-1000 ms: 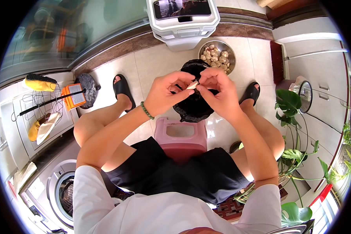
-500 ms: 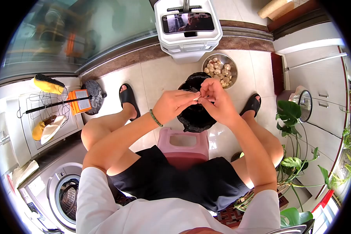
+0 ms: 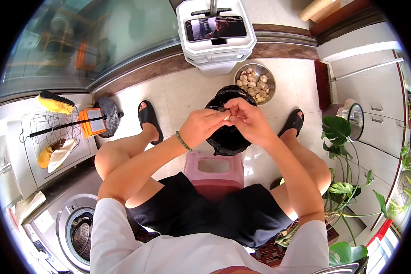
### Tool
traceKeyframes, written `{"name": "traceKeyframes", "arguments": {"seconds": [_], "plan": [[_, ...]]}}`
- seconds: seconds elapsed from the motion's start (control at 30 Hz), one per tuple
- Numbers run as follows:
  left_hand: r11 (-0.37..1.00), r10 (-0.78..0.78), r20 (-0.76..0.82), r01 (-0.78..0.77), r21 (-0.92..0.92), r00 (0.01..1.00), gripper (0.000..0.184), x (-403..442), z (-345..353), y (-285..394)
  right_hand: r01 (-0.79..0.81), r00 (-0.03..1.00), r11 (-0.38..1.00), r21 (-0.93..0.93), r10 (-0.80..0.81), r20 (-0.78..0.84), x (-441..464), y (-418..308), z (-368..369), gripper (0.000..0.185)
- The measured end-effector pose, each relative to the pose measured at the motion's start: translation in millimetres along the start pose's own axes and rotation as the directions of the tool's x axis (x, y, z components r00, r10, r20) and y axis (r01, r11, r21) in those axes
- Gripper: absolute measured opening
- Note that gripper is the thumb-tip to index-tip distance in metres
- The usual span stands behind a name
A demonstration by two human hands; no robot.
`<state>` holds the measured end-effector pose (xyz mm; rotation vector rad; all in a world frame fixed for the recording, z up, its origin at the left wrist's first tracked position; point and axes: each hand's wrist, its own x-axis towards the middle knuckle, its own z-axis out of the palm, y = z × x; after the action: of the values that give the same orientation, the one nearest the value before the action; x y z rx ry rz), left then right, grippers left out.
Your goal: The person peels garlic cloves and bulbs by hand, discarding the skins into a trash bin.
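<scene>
My left hand (image 3: pixel 202 128), with a green bead bracelet on its wrist, pinches a small whitish garlic clove (image 3: pixel 227 118). From the other side, the thumb and fingers of my right hand (image 3: pixel 248 122) close on the same clove. Both hands meet above a bin lined with a black plastic bag (image 3: pixel 228 140), and its inside is dark. Just beyond the bin, a round steel bowl (image 3: pixel 272 93) on the floor contains several garlic bulbs and cloves (image 3: pixel 252 84).
A pink plastic stool (image 3: pixel 214 178) stands between my legs. At the back is a white bucket (image 3: pixel 217 55) with a phone (image 3: pixel 216 28) on top. Leafy plants (image 3: pixel 340 150) are on the right; a shoe rack (image 3: pixel 59 130) and a washing machine (image 3: pixel 80 233) are on the left.
Both hands have shifted slightly in view, along with the whole scene. My right fingers have changed position a little around the clove. The bin and bowl stay in place on the floor.
</scene>
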<state>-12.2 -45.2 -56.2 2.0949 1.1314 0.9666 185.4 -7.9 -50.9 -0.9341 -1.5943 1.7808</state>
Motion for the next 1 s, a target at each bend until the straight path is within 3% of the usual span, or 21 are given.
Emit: {"name": "traceKeyframes", "arguments": {"seconds": [0.1,0.27,0.37,0.47,1.0], "plan": [[0.998,-0.026,-0.057,0.023,-0.059,0.998,0.028,2,2,-1,-0.003,0.997,1.0,-0.003,0.003,-0.08,0,-5,1,0.03],[0.948,-0.239,-0.066,0.218,-0.233,0.969,0.031,7,2,7,0.016,0.975,1.0,-0.022,-0.021,-0.223,2,-12,-2,0.032],[0.939,-0.244,-0.062,0.219,-0.266,0.968,0.031,11,0,9,0.062,0.979,0.998,-0.019,-0.064,-0.192,2,-10,-2,0.033],[0.957,-0.205,-0.1,0.178,-0.229,0.974,0.028,12,2,8,0.028,0.966,0.999,-0.026,-0.034,-0.256,0,-16,3,0.033],[0.969,-0.201,-0.064,0.189,-0.161,0.978,0.03,8,5,3,-0.02,0.958,1.0,0.002,0.02,-0.286,-2,-12,3,0.03]]}}
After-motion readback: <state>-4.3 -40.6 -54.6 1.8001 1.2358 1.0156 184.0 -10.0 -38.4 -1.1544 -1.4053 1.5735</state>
